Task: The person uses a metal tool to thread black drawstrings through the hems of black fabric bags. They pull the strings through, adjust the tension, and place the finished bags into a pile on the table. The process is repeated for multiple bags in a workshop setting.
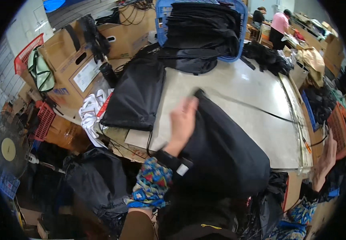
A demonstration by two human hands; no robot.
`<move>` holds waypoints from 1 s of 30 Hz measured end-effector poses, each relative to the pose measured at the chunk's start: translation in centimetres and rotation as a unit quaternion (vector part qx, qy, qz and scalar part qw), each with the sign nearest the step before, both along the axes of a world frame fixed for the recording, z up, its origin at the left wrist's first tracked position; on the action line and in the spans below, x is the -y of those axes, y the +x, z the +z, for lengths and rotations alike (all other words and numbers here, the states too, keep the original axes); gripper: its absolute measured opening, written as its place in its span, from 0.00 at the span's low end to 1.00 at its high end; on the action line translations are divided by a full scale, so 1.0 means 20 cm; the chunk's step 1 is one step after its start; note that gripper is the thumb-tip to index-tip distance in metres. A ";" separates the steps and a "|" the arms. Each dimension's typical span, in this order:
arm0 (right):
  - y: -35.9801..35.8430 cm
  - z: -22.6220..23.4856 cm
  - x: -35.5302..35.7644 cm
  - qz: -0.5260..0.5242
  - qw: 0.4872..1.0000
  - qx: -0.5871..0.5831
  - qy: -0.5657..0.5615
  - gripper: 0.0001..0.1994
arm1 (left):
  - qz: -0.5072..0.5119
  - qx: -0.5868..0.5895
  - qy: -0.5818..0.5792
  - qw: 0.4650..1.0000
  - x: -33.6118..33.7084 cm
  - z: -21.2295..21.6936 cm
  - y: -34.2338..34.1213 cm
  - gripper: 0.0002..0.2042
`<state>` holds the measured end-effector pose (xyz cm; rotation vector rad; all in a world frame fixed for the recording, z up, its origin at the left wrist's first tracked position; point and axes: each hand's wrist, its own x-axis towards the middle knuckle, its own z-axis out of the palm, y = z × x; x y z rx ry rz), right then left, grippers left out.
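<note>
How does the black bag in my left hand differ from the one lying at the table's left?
The held bag slants, gripped at its top by the left hand; the lying bag rests flat. A cord runs rightward from the held bag; one dangles from the lying bag. Both are black.

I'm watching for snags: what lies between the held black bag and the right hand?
Head view: a thin black cord, crossing the pale tabletop toward the right hand.

2 hands [183, 122] [325, 160], prob. 2 co-wkrs [279, 25]
</note>
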<state>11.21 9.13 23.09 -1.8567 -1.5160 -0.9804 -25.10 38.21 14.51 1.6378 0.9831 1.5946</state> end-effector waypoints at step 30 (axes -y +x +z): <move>0.23 -0.54 -0.34 0.026 0.888 -0.442 -0.122 0.12 | 0.637 -0.040 -0.132 0.758 -0.54 -0.39 -1.54 0.26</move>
